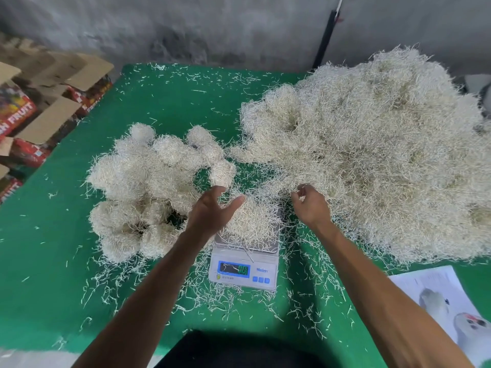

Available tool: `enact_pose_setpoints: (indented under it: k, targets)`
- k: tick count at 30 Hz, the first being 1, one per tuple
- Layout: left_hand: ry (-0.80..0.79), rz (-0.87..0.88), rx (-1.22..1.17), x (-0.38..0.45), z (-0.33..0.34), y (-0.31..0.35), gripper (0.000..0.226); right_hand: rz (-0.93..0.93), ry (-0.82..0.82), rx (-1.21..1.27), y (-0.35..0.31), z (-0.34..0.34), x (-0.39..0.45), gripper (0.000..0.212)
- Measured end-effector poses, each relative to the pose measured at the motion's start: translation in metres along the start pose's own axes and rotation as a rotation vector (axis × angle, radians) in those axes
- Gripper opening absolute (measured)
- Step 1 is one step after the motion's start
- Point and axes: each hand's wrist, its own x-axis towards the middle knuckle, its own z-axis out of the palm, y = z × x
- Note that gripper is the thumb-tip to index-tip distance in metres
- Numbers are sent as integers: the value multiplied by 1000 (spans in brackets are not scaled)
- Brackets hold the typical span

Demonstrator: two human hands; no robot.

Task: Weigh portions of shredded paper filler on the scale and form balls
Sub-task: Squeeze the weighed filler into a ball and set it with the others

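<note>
Shredded paper filler, pale cream and wiry, lies in one great loose heap (372, 155) at about two o'clock on the green felt-like table cover (170, 102), which fills most of the view and is littered with stray strands. Behind it, at twelve o'clock, rises a mottled grey concrete wall (212, 25) with a black pole (325, 41) leaning against it. At nine o'clock sits a cluster of rounded, fuzzy balls of the same filler (143, 192), touching one another. Beyond the table edge at ten o'clock stand open brown cardboard fruit boxes with red printed sides (39, 112). At four o'clock a white printed sheet (446, 298) lies flat on the cover.

At the centre, a small white digital scale with a steel platform and blue-framed display (244, 269) carries a low mound of filler (252, 221); the reading is too blurred to tell. The left hand (212, 211) hovers over the mound's left side, fingers and thumb spread, gripping nothing. The right hand (310, 205), just right of the scale, has its fingers curled and pinches a few strands at the heap's edge.
</note>
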Motion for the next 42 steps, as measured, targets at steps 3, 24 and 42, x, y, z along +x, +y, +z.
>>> enact_pose_setpoints:
  k: [3,24,42]
  targets:
    - [9,-14,-20,-8,4,-4,81,-16,-100,20,-5,1,-9,70]
    - [-5,-79,-50,-28,-2,-2,83,-40,-143,126,-15,-5,-48,107]
    - [-168,-639,-693,8,51,43,52,155,-275,637,-94,66,-77,92]
